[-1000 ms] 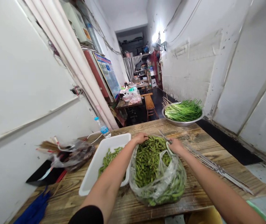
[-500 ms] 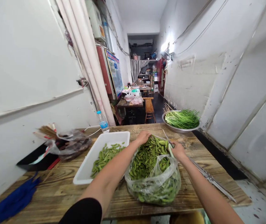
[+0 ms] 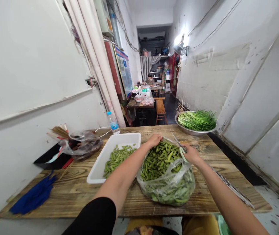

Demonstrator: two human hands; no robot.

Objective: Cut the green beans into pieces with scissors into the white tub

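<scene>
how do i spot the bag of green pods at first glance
On the wooden table, look for the white tray. Right of it sits a clear plastic bag, with the left hand at its far rim. Tray and bag both hold green pods, but only the bag is see-through and rounded.

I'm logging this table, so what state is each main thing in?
Plastic bag: open-topped, holding green pods
White tray: part-filled with pods
Bottle: upright, capped
Scissors: in right hand, opening unclear
Left hand: at bag's rim
Metal bowl: heaped with green stalks
Blue cloth: lying crumpled
Metal rods: lying flat
</scene>
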